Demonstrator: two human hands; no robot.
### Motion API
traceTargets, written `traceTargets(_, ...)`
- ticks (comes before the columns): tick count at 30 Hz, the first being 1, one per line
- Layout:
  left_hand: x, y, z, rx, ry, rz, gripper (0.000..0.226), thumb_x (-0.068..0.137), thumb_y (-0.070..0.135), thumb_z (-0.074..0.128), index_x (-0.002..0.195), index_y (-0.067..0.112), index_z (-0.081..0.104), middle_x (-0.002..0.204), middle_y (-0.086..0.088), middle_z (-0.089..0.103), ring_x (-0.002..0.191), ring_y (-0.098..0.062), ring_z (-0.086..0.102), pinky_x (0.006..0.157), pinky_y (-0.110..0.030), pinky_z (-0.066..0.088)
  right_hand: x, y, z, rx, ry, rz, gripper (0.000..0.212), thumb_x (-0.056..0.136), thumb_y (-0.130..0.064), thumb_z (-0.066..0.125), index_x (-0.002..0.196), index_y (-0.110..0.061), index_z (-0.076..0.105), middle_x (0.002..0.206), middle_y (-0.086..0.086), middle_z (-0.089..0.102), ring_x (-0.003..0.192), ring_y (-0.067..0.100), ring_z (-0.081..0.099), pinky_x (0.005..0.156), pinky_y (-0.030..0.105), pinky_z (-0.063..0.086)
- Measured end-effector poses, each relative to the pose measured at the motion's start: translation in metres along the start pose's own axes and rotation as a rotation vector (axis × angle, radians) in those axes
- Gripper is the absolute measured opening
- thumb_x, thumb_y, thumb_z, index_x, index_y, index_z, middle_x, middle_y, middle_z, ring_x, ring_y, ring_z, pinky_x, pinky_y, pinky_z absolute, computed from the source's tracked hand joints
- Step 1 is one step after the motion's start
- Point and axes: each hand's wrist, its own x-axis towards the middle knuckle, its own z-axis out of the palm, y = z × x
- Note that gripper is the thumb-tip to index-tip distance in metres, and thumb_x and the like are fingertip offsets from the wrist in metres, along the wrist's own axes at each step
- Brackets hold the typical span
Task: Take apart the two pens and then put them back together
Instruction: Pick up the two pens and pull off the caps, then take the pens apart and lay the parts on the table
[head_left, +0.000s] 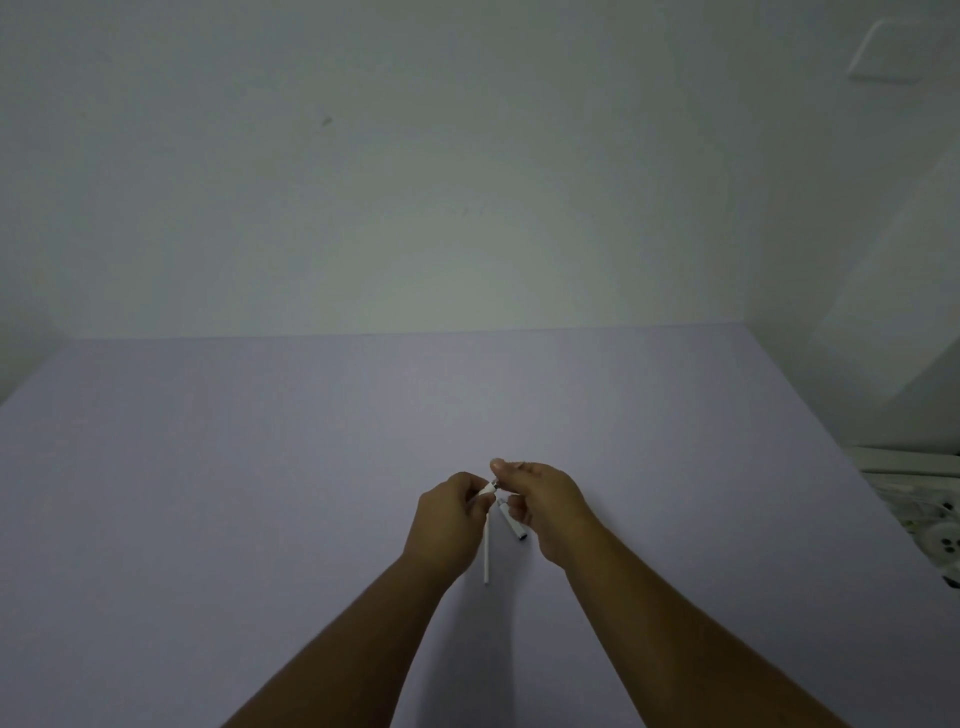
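Head view: left hand, right hand fingers pinch white pen; no legible writing.

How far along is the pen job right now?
Early to middle, as far as one view shows. Done: nothing clearly finished. In hand: the left hand grips a white pen that hangs toward the table, while the right hand pinches its tip end. Left: a second white pen part lies under the right hand; whether it is apart is too small to tell.
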Motion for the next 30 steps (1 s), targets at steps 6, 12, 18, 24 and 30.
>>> traceTargets(6,0.003,0.001,0.001,0.009,0.003,-0.010,0.017,0.093,0.022,0.052,0.102,0.013,0.064,0.084,0.004,0.063,0.066,-0.003,0.052,0.054,-0.007,0.033,0.004,-0.001,-0.003,0.068,-0.026,-0.063,0.021,0.086,-0.005,0.060,0.101,-0.017,0.064,0.093,0.001,0.067,0.087,0.014,0.061,0.075,0.026,0.047)
traceTargets(12,0.006,0.001,0.001,-0.008,-0.005,-0.022,0.017,0.092,0.025,0.054,0.099,0.014,0.064,0.076,0.007,0.059,0.061,-0.002,0.051,0.052,-0.011,0.033,0.007,-0.005,-0.003,0.035,0.078,-0.076,0.023,0.084,-0.006,0.063,0.106,-0.011,0.063,0.091,0.007,0.064,0.071,0.014,0.055,0.070,0.027,0.046)
traceTargets(18,0.006,0.000,0.000,-0.096,-0.036,-0.040,0.019,0.091,0.021,0.053,0.109,0.023,0.059,0.069,0.008,0.059,0.056,-0.002,0.052,0.046,-0.006,0.036,0.012,-0.014,-0.010,0.059,0.062,-0.130,0.032,0.084,-0.001,0.059,0.107,-0.023,0.056,0.091,-0.004,0.072,0.088,0.008,0.063,0.071,0.024,0.045)
traceTargets(24,0.006,-0.002,-0.001,-0.167,-0.051,-0.044,0.013,0.091,0.020,0.052,0.098,0.026,0.060,0.068,0.005,0.061,0.054,-0.004,0.051,0.046,-0.002,0.039,0.020,-0.015,-0.007,0.110,0.171,-0.179,0.031,0.080,-0.012,0.070,0.104,-0.026,0.056,0.085,-0.009,0.070,0.085,0.006,0.062,0.070,0.024,0.046)
traceTargets(30,0.007,-0.017,0.000,-0.239,-0.039,-0.126,0.015,0.090,0.020,0.051,0.090,0.032,0.059,0.070,0.003,0.063,0.053,-0.009,0.051,0.042,-0.004,0.038,0.038,-0.013,-0.025,0.048,0.332,-0.203,0.021,0.078,-0.007,0.069,0.095,-0.014,0.060,0.094,0.009,0.069,0.077,0.018,0.063,0.081,0.036,0.055)
